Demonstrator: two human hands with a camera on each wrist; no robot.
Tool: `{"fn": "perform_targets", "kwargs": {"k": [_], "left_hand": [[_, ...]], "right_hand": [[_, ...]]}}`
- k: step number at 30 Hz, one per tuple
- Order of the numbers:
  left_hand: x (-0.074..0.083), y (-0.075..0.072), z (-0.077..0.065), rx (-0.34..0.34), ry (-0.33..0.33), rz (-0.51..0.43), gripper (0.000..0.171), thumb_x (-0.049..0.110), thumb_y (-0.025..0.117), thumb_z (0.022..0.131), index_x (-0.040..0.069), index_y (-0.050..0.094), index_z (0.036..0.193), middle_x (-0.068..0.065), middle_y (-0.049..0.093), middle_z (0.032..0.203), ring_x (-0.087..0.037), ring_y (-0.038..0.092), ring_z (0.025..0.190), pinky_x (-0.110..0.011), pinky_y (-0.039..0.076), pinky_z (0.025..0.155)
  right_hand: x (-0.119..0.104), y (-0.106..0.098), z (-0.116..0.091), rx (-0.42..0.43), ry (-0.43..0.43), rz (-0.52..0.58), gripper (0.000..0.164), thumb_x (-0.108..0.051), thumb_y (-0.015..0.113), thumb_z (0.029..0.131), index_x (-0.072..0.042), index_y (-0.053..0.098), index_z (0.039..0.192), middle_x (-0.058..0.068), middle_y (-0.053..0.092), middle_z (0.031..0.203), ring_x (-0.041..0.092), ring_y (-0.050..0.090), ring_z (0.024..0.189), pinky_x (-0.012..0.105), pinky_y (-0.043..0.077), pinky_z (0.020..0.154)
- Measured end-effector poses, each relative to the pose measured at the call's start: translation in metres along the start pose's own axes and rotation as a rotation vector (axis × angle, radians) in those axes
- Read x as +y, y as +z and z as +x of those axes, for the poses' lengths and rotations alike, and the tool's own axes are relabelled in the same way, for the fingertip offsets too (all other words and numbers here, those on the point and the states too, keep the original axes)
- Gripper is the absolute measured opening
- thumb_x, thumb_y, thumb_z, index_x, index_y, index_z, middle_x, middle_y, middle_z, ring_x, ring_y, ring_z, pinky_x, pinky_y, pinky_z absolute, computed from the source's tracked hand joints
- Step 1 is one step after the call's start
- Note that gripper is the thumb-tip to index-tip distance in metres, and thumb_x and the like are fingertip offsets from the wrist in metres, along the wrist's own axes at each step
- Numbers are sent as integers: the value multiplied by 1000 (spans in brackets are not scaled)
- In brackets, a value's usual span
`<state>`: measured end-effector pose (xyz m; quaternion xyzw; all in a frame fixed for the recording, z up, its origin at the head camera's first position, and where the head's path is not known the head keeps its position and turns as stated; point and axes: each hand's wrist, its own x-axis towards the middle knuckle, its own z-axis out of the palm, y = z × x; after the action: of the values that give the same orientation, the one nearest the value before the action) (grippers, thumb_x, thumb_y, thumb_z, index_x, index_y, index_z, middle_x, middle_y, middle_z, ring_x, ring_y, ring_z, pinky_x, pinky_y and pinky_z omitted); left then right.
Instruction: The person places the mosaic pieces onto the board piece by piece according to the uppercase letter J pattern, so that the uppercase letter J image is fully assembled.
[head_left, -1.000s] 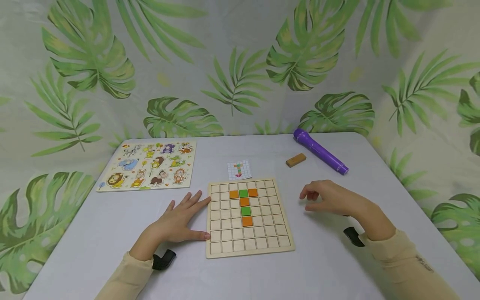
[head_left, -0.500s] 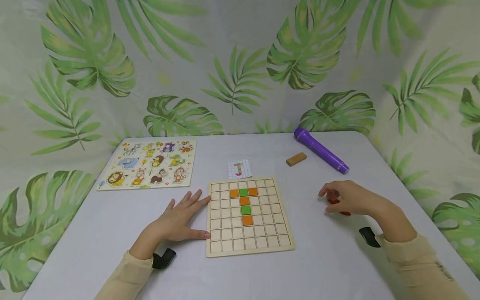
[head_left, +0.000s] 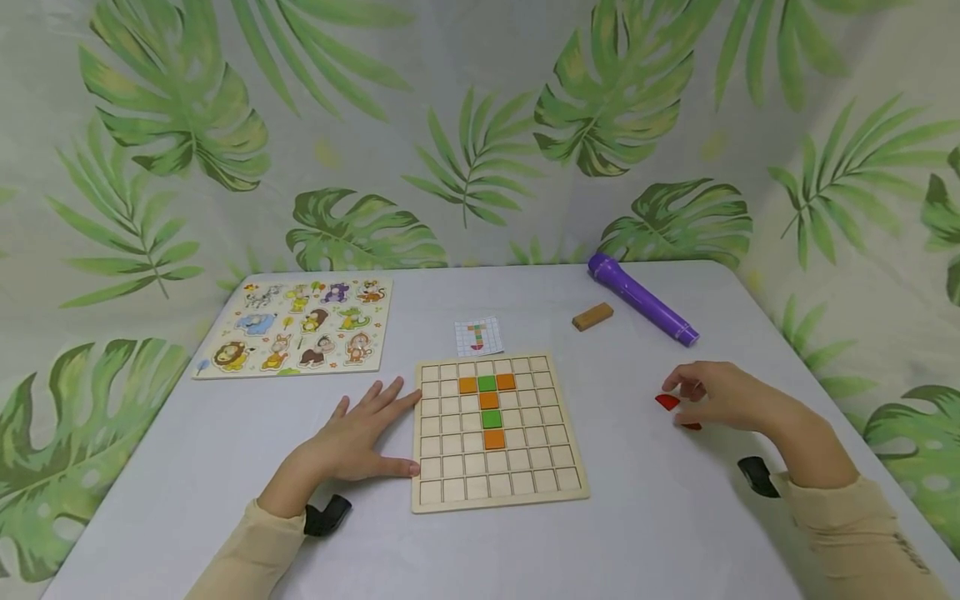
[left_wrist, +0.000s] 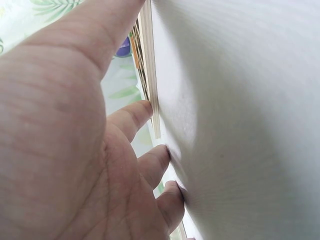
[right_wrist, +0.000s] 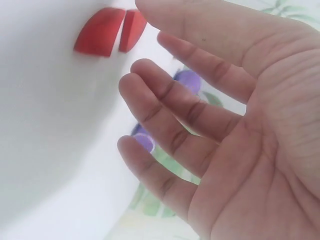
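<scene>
A wooden grid board [head_left: 453,461] lies on the table, holding orange tiles [head_left: 494,438] and green tiles [head_left: 491,419] in a T shape. My left hand [head_left: 352,442] has its fingers spread beside it, thumb and index fingertips at the board's left edge. Over to the right, my right hand [head_left: 720,397] hovers at two red quarter-round pieces [head_left: 667,402], its fingers loosely bent. In the right wrist view the red pieces [right_wrist: 102,32] lie just past the thumb tip, and nothing sits between thumb and fingers. In the head view the hand partly covers the nearer piece.
Behind the board lies a small pattern card [head_left: 491,335] with a coloured design. An animal puzzle board [head_left: 292,331] is at the back left. At the back right are a brown wooden block [head_left: 592,317] and a purple toy microphone [head_left: 645,302].
My right hand has moved right, away from the board, to the red pieces, which have come into view beneath its fingers. My left hand stays at the board's edge.
</scene>
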<state>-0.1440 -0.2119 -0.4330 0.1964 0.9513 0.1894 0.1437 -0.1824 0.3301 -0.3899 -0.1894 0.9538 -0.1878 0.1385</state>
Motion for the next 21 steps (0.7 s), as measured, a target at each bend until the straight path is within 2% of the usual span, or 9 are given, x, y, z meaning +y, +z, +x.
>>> {"fn": "perform_targets", "kwargs": {"k": [6,14,21], "left_hand": [[1,-1,0,-3,1,-1,109,69,81,84,29,30,171,-13,16,181,-48,12,167,-83,7,125],[2,-3,0,-3,5,-1,108,68,81,85,28,31,171,-14,17,181,-48,12,167,-83,7,125],[1,-1,-1,-1,4,1,109,69,81,84,28,31,171,-14,17,181,-48,12,167,-83,7,124]], "right_hand": [[12,1,-5,-23,43,8,36,-28,91,85,-11,74,111,0,69,97,15,62,91,29,53,78],[17,3,-12,-50,78,50,32,-28,91,85,-11,73,105,-1,70,95,14,61,90,25,52,74],[17,7,-12,-47,56,62,23,-19,90,86,-9,74,100,-4,69,91,10,58,84,23,51,72]]}}
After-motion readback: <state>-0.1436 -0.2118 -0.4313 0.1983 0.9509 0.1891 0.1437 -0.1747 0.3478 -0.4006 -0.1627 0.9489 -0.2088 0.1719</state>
